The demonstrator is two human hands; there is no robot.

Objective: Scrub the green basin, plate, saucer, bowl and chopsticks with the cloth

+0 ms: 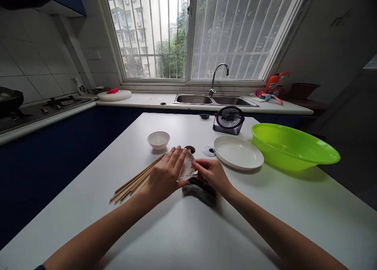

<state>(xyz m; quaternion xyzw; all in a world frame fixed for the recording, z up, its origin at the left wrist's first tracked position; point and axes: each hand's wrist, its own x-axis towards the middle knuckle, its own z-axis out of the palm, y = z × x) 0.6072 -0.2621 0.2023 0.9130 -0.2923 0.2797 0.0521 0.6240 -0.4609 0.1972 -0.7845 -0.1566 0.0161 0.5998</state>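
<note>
White, faintly patterned ceramic shows at the centre of the frame: a small dish (188,168), tipped up on its side between the two hands. The left hand (167,169) grips it with long, nearly straight fingers across its left side and the thumb near its lower edge. The right hand (210,173) pinches its right rim, thumb on the face and fingers curled in; whether those fingers also hold the dark grey cloth (198,193) bunched just below, I cannot tell.

Left of centre, a fanned bundle of wooden chopsticks (134,181) lies on the white table (141,234), its upper ends close to the left hand. Above it stands a white bowl (159,141), upright. Right of centre, a shallow white plate (238,153) rests just beside a large lime-green basin (294,148). A black fan (229,120) stands behind the plate, with a dark scourer (204,116) to its left near the table's far edge. Farther up the frame, a steel sink (193,100) with a curved tap (213,79) sits beneath the barred window (191,38).
</note>
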